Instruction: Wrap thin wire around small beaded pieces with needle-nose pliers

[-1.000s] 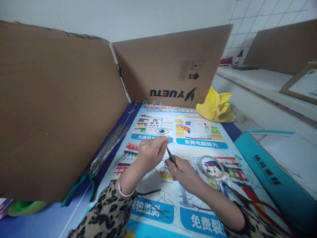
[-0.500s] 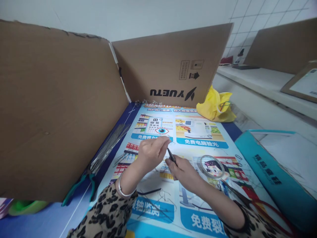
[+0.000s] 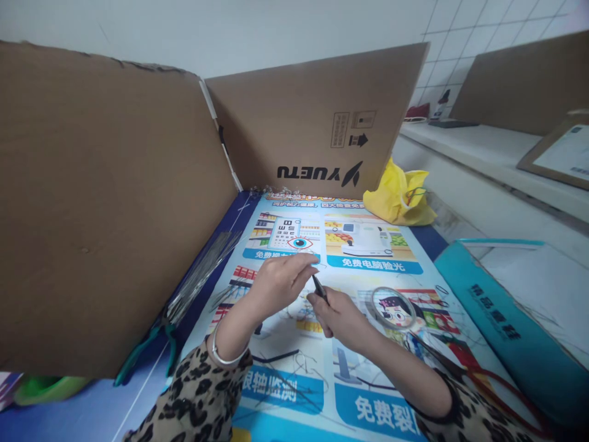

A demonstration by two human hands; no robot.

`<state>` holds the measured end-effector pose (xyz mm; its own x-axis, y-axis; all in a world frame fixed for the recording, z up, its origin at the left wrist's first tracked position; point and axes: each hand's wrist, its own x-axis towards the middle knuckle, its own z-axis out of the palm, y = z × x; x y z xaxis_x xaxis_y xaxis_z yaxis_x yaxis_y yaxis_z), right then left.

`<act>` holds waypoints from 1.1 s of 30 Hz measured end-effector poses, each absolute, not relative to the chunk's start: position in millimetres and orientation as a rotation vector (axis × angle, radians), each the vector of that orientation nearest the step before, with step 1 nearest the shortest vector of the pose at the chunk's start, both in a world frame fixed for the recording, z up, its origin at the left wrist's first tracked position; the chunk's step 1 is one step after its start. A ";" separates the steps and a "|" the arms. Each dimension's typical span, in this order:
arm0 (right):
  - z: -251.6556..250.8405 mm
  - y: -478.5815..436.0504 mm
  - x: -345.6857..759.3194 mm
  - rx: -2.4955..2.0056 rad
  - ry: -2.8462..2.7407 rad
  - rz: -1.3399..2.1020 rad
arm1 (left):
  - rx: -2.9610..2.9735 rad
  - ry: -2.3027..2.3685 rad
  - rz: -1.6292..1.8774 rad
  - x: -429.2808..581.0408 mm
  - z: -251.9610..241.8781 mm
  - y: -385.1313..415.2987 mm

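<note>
The slender dark tool (image 3: 319, 287) is located mid-scene, above the printed poster (image 3: 294, 423), tilted with its narrow end toward the far left. The right hand (image 3: 338, 314) grips its near end, fingers closed around it. The left hand (image 3: 276, 283) is positioned just beyond the narrow end; a gap shows between thumb and forefinger, but whether they pinch a fine strand cannot be told. Judged by form, the tool should be light and stiff, possibly smooth enough to turn in a loose grip (surface texture is not discernible). Hold it by the thicker near portion, keeping fingertips off the narrow end. The thin wires (image 3: 202, 273) at left should be light, springy and easily bent; grasp singly, near mid-length.
</note>
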<state>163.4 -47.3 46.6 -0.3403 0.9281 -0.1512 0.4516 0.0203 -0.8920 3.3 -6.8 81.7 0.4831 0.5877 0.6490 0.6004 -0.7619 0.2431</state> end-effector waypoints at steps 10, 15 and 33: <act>44.2 -50.0 163.3 -1.395 -1.857 1.177 | -2.974 -1.599 -1.417 7.6 93.3 -11.5; 45.9 -50.3 164.6 -1.371 -1.871 1.239 | -2.953 -1.893 -1.554 9.0 97.4 -11.5; 41.6 -48.3 164.9 -1.369 -1.750 1.236 | -2.763 -1.868 -1.701 20.4 94.0 -18.9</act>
<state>164.9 -48.3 41.6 -0.2962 0.9509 -0.0893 0.4023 0.0394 -0.9147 20.4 -18.9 94.0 0.1694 0.9291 0.3287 0.4140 -0.3697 0.8318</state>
